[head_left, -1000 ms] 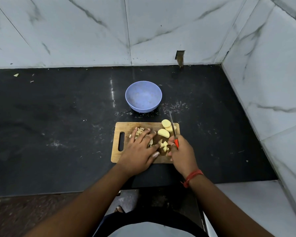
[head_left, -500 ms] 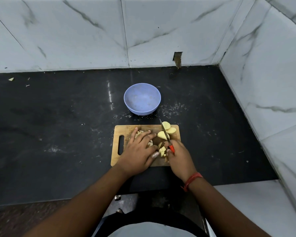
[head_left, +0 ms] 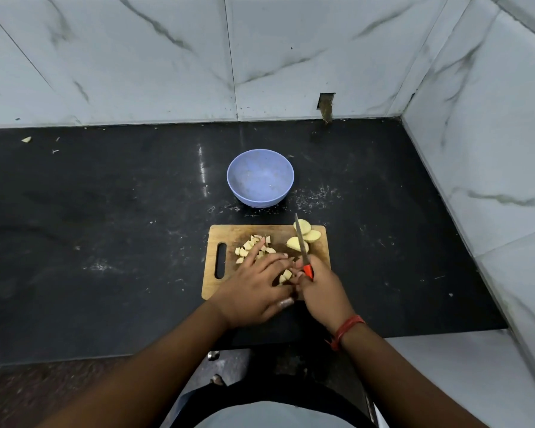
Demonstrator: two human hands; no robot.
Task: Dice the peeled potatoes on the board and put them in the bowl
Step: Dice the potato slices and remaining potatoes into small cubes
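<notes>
Wooden board (head_left: 266,233) lies on the black tabletop (head_left: 105,227), just near of my blue bowl (head_left: 260,178), which sits apart from it. My right hand (head_left: 323,291) has its fingers wrapped round the orange handle of the knife (head_left: 303,247), blade pointing far over the potato slices (head_left: 303,234) at the board's far right corner. My left hand (head_left: 254,288) lies flat, fingers straight, pressing on diced pieces (head_left: 254,245) in the board's middle; a few dice show between the two hands.
</notes>
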